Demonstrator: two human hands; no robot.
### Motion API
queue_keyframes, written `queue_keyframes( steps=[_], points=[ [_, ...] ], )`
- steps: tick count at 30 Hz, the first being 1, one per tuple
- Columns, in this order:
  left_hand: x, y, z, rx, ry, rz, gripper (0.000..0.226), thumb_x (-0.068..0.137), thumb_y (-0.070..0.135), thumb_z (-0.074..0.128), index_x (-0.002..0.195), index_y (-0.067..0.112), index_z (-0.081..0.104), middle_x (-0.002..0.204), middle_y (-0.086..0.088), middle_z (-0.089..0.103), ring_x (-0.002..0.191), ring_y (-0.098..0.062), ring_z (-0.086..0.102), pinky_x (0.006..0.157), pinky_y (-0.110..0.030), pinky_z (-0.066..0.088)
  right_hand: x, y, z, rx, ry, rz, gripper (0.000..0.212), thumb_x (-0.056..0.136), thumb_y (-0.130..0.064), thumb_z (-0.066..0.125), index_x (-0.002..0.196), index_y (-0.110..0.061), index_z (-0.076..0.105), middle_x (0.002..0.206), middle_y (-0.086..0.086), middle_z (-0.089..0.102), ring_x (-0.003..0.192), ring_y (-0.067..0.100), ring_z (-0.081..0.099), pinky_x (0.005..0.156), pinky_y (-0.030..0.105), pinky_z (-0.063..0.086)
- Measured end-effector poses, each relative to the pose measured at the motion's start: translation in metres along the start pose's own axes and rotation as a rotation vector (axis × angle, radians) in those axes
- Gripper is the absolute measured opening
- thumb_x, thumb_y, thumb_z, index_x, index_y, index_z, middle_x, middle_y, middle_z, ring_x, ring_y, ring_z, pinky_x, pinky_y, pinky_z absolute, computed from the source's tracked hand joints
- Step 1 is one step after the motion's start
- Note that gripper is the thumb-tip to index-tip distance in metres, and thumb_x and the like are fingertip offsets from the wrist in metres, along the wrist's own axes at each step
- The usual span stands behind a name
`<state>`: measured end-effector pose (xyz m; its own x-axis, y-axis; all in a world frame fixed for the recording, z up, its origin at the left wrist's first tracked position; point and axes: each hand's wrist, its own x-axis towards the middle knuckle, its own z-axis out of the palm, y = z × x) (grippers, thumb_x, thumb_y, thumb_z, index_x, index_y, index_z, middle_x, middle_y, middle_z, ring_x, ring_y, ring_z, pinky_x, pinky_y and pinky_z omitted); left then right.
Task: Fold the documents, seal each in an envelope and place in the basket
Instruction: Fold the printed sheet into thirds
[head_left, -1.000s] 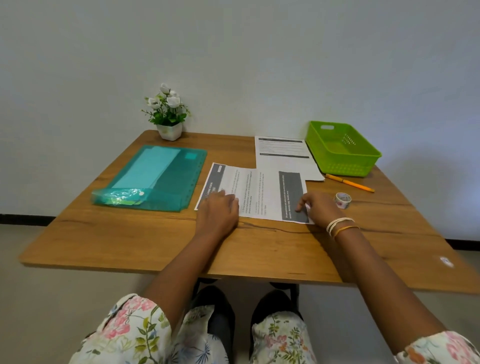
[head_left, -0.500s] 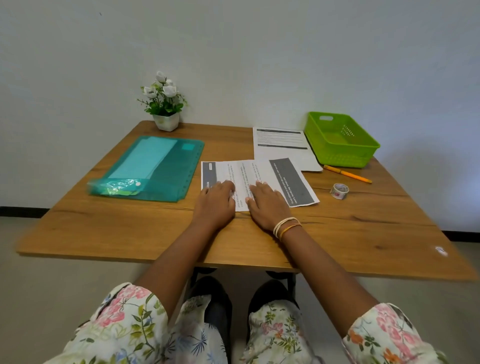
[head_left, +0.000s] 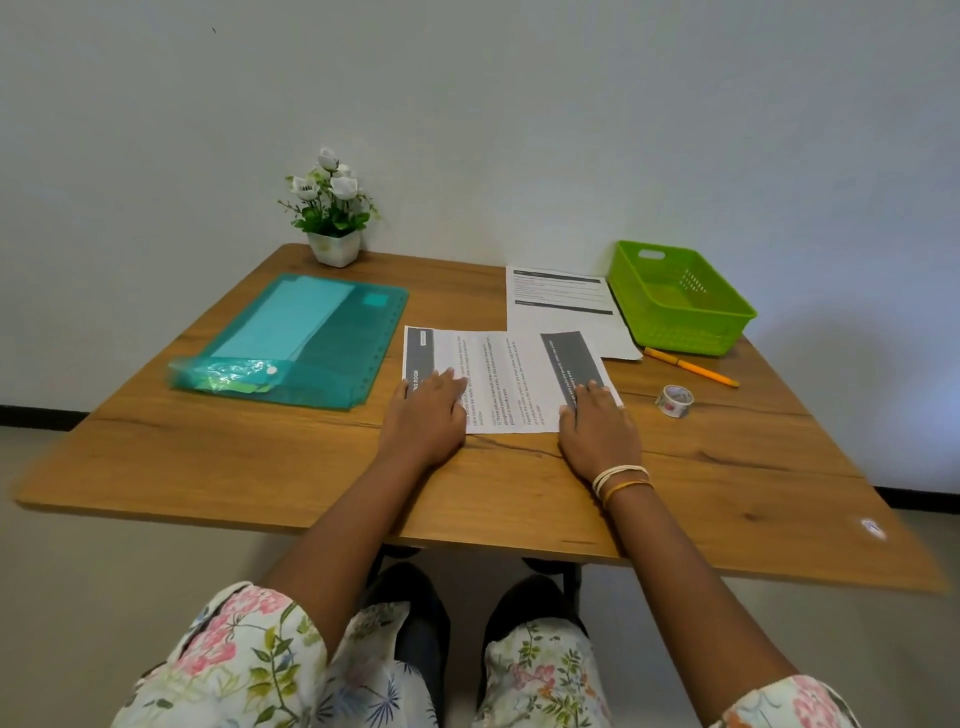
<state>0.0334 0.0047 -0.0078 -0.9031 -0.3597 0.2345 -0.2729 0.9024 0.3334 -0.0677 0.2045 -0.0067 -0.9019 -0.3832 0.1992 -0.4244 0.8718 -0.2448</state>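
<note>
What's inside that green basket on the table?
The green basket looks empty: only its slotted floor and far wall show. Its near wall hides the strip of floor right behind it.

the bench (head_left: 260, 467) is wood-look board, warm brown with dark grain lines, smooth and matt. the printed sheet (head_left: 498, 384) near its front edge is thin matt white paper with grey printed bands; a second sheet (head_left: 566, 322) of the same paper lies toward the back edge. the basket (head_left: 675, 332) at the back right corner is glossy lime-green plastic with perforated walls. the folder (head_left: 332, 364) on the left side is translucent teal plastic, slightly shiny. the plant pot (head_left: 335, 249) looks like glazed white ceramic or plastic. the tape roll (head_left: 674, 401) is glossy.
</note>
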Motion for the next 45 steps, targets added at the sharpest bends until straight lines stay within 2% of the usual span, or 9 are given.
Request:
queue_keyframes(
  steps=[4, 7, 12, 15, 23, 29, 35, 39, 45],
  points=[
    [-0.002, 0.0, 0.006, 0.074, 0.128, -0.143, 0.045, 0.095, 0.036, 0.043, 0.134, 0.014, 0.048, 0.152, -0.018, 0.03, 0.142, -0.031, 0.026, 0.116, -0.049, 0.025, -0.013, -0.006, 0.002, 0.084, -0.022, -0.168, 0.056, 0.099, -0.043, 0.034, 0.147, -0.014, 0.03, 0.156, 0.006, 0.026, 0.145, 0.021, 0.022, 0.118, 0.041, 0.021],
    [-0.001, -0.004, 0.007, 0.02, 0.218, -0.286, 0.042, 0.093, 0.036, 0.048, 0.126, 0.011, 0.05, 0.134, -0.019, 0.048, 0.125, -0.033, 0.044, 0.104, -0.046, 0.041, -0.017, -0.01, 0.006, 0.066, -0.098, -0.247, 0.055, 0.1, -0.045, 0.031, 0.148, -0.018, 0.029, 0.156, 0.002, 0.028, 0.144, 0.018, 0.024, 0.118, 0.039, 0.018],
    [0.0, -0.001, 0.004, -0.071, 0.31, -0.209, 0.037, 0.093, 0.031, 0.052, 0.125, 0.014, 0.056, 0.117, -0.01, 0.06, 0.105, -0.024, 0.056, 0.088, -0.037, 0.05, -0.013, -0.011, 0.003, 0.067, -0.065, -0.194, 0.054, 0.099, -0.042, 0.034, 0.147, -0.018, 0.032, 0.155, 0.002, 0.031, 0.143, 0.018, 0.026, 0.118, 0.039, 0.019],
    [-0.002, 0.0, -0.005, -0.277, 0.374, -0.196, 0.029, 0.094, 0.022, 0.055, 0.122, 0.013, 0.06, 0.115, -0.006, 0.061, 0.096, -0.014, 0.057, 0.071, -0.023, 0.043, -0.014, -0.011, 0.002, 0.07, -0.05, -0.188, 0.053, 0.099, -0.041, 0.035, 0.146, -0.017, 0.033, 0.154, 0.002, 0.032, 0.143, 0.017, 0.027, 0.118, 0.039, 0.02],
    [-0.003, -0.006, -0.013, -0.617, 0.392, -0.319, 0.022, 0.093, 0.011, 0.056, 0.113, 0.013, 0.066, 0.112, -0.006, 0.066, 0.088, -0.009, 0.058, 0.053, -0.01, 0.039, -0.017, -0.012, 0.001, 0.05, -0.004, -0.153, 0.05, 0.097, -0.038, 0.038, 0.143, -0.016, 0.04, 0.151, 0.005, 0.037, 0.14, 0.019, 0.032, 0.116, 0.041, 0.022],
    [-0.001, -0.008, -0.014, -0.667, 0.425, -0.362, 0.023, 0.093, 0.01, 0.055, 0.109, 0.012, 0.07, 0.107, -0.005, 0.069, 0.091, -0.014, 0.063, 0.06, -0.018, 0.046, -0.028, -0.046, -0.001, 0.207, 0.056, -0.287, 0.051, 0.095, -0.037, 0.045, 0.142, -0.016, 0.039, 0.148, 0.004, 0.04, 0.137, 0.019, 0.035, 0.116, 0.041, 0.027],
    [0.002, -0.011, -0.014, -0.726, 0.435, -0.403, 0.024, 0.091, 0.013, 0.055, 0.104, 0.013, 0.074, 0.099, -0.005, 0.073, 0.081, -0.013, 0.066, 0.056, -0.018, 0.046, -0.031, -0.095, 0.002, 0.239, 0.012, -0.51, 0.056, 0.085, -0.057, 0.053, 0.127, -0.02, 0.048, 0.124, 0.0, 0.058, 0.108, 0.018, 0.054, 0.093, 0.034, 0.045],
    [-0.003, -0.006, -0.019, -0.863, 0.474, -0.334, 0.022, 0.097, 0.02, 0.049, 0.099, 0.022, 0.07, 0.085, 0.007, 0.071, 0.08, -0.013, 0.067, 0.068, -0.031, 0.053, -0.028, -0.109, 0.005, 0.267, 0.095, -0.428, 0.04, 0.086, -0.039, 0.059, 0.121, -0.019, 0.056, 0.114, 0.003, 0.062, 0.099, 0.019, 0.057, 0.085, 0.032, 0.048],
    [0.0, -0.007, -0.013, -0.93, 0.389, -0.304, 0.033, 0.1, 0.033, 0.043, 0.126, 0.021, 0.059, 0.092, 0.005, 0.07, 0.085, -0.008, 0.067, 0.079, -0.039, 0.058, -0.028, -0.117, 0.001, 0.662, 0.169, -0.096, 0.034, 0.088, -0.012, 0.057, 0.122, -0.012, 0.057, 0.118, 0.009, 0.062, 0.106, 0.025, 0.059, 0.088, 0.032, 0.052]
  ],
)
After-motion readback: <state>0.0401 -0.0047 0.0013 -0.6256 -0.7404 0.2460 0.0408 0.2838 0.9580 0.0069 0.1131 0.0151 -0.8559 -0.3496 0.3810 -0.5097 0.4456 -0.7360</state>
